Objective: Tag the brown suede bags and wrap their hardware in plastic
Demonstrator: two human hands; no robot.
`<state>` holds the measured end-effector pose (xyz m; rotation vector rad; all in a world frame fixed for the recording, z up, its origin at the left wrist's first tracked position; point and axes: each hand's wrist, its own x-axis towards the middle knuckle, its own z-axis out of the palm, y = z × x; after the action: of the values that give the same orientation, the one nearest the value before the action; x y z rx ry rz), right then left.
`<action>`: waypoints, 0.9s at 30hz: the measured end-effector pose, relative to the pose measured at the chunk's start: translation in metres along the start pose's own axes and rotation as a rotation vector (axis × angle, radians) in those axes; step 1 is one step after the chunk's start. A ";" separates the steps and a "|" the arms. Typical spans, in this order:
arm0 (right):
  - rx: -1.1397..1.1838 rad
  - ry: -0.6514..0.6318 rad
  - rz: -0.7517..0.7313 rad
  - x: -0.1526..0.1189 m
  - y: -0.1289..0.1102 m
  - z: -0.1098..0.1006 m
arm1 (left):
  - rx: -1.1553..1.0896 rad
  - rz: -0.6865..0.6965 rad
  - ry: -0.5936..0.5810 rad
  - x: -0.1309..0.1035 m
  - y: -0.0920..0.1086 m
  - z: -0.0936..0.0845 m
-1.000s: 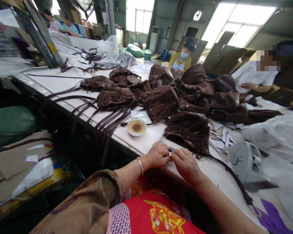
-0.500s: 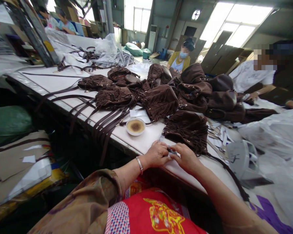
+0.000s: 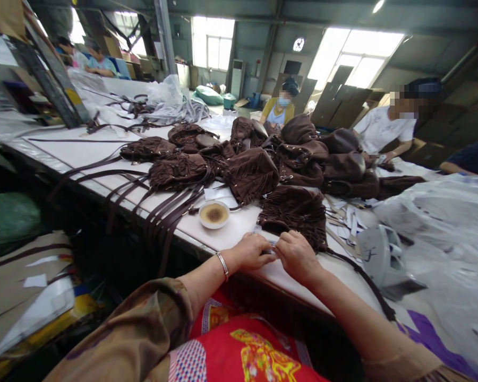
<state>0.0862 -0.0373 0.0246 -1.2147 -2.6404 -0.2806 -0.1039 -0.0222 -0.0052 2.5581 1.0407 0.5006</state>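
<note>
At the near edge of the long white worktable [image 3: 103,148], both hands sit knuckles-up with fingertips meeting: the left hand [image 3: 252,251], silver bangle on its wrist, and the right hand [image 3: 297,257] are pinched together on a small pale item [image 3: 269,249], too tiny to make out. Just beyond lies a dark brown fringed suede bag [image 3: 292,212], with a small white dish of brownish stuff [image 3: 214,214] to its left. Further back, more brown bags are heaped, and people sit under bright windows.
</note>
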 end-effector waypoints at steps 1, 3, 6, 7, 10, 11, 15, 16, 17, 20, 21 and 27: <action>-0.030 0.030 -0.021 -0.002 0.000 -0.002 | 0.007 0.000 -0.012 0.002 0.002 -0.004; -0.077 0.083 -0.068 -0.005 -0.002 -0.008 | -0.010 -0.015 -0.016 0.005 0.005 -0.009; -0.095 0.142 -0.116 -0.010 -0.001 -0.016 | -0.139 -0.067 -0.008 0.007 0.010 -0.012; -0.082 0.146 -0.126 -0.011 0.000 -0.018 | -0.204 -0.083 -0.014 0.008 0.011 -0.012; 0.007 0.101 -0.156 -0.019 0.003 -0.025 | -0.425 -0.128 -0.043 0.008 0.015 -0.012; 0.041 0.081 -0.163 -0.021 0.003 -0.026 | -0.490 -0.150 -0.045 0.008 0.015 -0.012; 0.076 0.086 -0.138 -0.032 -0.002 -0.024 | -0.720 -0.229 -0.058 0.009 0.016 -0.009; 0.058 0.105 -0.124 -0.034 -0.003 -0.022 | -0.803 -0.237 -0.065 0.009 0.016 -0.009; 0.034 0.124 -0.112 -0.036 -0.005 -0.020 | -0.894 -0.244 -0.071 0.009 0.016 -0.009; -0.021 0.178 -0.089 -0.036 -0.007 -0.014 | -1.078 -0.279 -0.063 0.011 0.017 -0.012; -0.025 0.196 -0.079 -0.036 -0.007 -0.012 | -1.085 -0.293 -0.051 0.011 0.018 -0.012; 0.033 0.289 0.045 -0.043 -0.012 -0.001 | -0.745 -0.246 0.008 0.012 0.024 -0.008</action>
<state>0.1040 -0.0765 0.0121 -1.1278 -2.3593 -0.3732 -0.0849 -0.0279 0.0145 1.7548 0.9247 0.6743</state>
